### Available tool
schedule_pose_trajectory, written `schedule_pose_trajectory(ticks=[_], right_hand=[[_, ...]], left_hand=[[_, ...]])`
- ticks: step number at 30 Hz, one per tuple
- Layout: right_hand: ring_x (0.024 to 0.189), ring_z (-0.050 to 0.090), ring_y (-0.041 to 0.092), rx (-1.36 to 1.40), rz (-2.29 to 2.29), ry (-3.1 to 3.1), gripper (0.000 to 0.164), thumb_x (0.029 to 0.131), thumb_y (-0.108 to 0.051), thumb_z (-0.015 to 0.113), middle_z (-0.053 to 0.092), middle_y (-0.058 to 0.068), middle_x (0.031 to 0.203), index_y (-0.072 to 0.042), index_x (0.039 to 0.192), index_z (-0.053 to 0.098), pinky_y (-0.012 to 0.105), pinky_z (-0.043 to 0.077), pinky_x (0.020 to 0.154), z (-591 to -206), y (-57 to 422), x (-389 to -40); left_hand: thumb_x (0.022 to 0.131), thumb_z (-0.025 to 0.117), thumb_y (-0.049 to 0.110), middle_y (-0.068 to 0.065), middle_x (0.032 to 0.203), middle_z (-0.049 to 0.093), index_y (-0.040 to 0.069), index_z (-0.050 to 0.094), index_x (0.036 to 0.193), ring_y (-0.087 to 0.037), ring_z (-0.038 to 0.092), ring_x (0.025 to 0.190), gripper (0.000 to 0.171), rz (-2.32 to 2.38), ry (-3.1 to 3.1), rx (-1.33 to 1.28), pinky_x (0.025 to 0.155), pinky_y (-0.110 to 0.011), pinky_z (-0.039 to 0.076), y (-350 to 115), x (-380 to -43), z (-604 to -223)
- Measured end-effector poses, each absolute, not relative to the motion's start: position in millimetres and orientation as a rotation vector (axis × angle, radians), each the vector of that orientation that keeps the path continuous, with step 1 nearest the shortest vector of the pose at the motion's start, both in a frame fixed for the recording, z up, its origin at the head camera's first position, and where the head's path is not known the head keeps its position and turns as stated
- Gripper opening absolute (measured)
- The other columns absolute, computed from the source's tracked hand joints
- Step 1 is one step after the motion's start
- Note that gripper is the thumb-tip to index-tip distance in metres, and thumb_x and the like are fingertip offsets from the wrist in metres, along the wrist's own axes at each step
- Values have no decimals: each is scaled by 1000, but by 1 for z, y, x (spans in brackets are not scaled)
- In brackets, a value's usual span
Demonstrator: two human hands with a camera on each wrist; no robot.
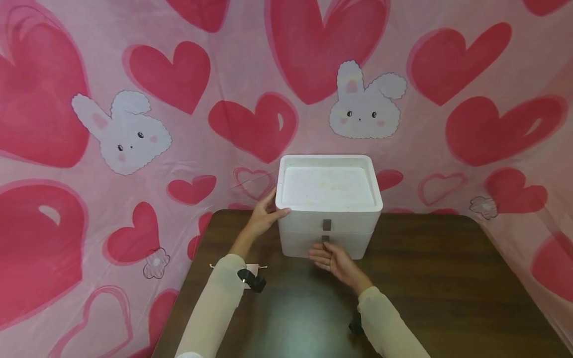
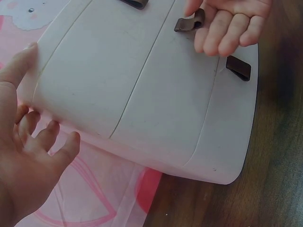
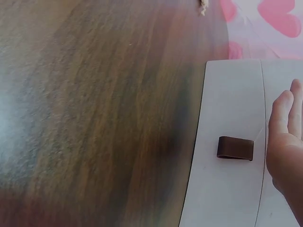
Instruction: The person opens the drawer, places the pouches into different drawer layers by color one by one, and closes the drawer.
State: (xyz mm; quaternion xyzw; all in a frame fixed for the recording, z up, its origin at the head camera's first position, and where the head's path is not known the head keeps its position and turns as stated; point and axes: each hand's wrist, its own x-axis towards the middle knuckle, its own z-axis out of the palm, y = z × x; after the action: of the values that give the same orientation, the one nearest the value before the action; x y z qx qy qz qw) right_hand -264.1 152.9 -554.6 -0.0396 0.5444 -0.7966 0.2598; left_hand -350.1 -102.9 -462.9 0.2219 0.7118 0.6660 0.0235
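A white drawer box (image 1: 329, 186) with brown pull tabs stands at the back of the table. My left hand (image 1: 263, 215) lies at its left front corner, thumb on the top rim and fingers along the side. In the left wrist view those fingers (image 2: 64, 151) are spread and loosely bent beside the wall. My right hand (image 1: 337, 262) is at the front face, palm turned up, pinching the middle pull tab (image 2: 187, 23) between thumb and forefinger. A lower pull tab (image 3: 235, 148) shows uncovered beside this hand. The drawers look closed.
A small pale drawstring pouch (image 1: 252, 271) lies on the brown wooden table (image 1: 429, 278), partly under my left wrist. Behind the table hangs a pink cloth (image 1: 250, 64) with hearts and rabbits. Each wrist carries a black strap device (image 1: 252, 280).
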Motion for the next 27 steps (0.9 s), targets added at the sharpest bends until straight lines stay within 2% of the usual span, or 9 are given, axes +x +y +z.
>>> schedule_pose_trajectory(ticks=[4,8,13,16,19,20,23,27], right_hand=[[111,70,9,-112,-2130,1505,62,113,-34,28,75,0,121,15,151,28,47,41,120,-555,157,-260],[115,69,11,-125,-2121,1512,65,113,-35,28,68,15,136,17,152,23,47,40,120,-555,164,-255],[114,69,9,-102,-2122,1475,67,113,-35,24,65,15,139,18,154,16,48,36,122,-554,172,-247],[116,68,10,-110,-2124,1466,67,113,-35,22,66,14,139,18,154,14,42,41,120,-556,176,-242],[117,68,10,-149,-2142,1445,68,113,-34,23,64,15,141,20,153,13,33,49,113,-556,181,-236],[116,68,9,-170,-2149,1436,67,113,-33,22,66,12,139,20,153,12,29,52,110,-556,183,-234],[117,68,9,-253,-2177,1392,64,114,-31,21,69,4,134,20,152,17,26,54,106,-551,188,-228],[122,67,10,-398,-2208,1352,54,114,-26,20,71,-2,131,9,148,42,25,53,106,-538,195,-220]], left_hand=[[90,69,-7,-15,164,37,10,29,161,-24,56,127,84,2071,2194,690,102,-24,53,-102,-350,-462],[90,70,-5,-14,165,36,11,28,161,-26,54,132,85,2063,2207,655,105,-28,53,-101,-348,-460],[90,69,-5,-12,166,34,12,27,162,-32,50,137,85,2061,2202,620,111,-38,51,-102,-348,-460],[90,69,-5,-12,166,33,12,26,162,-32,49,138,85,2064,2202,635,111,-37,50,-102,-348,-460],[91,69,-5,-11,167,33,13,26,162,-29,50,136,85,2059,2205,645,110,-34,50,-102,-347,-461],[91,69,-5,-11,167,32,13,25,162,-29,51,136,86,2052,2211,645,110,-33,51,-102,-347,-461],[91,69,-4,-10,167,33,15,25,162,-28,53,133,86,2043,2217,634,109,-34,52,-102,-347,-461],[91,69,-3,-11,167,34,15,25,162,-30,52,134,86,2039,2220,627,109,-35,52,-102,-347,-461]])
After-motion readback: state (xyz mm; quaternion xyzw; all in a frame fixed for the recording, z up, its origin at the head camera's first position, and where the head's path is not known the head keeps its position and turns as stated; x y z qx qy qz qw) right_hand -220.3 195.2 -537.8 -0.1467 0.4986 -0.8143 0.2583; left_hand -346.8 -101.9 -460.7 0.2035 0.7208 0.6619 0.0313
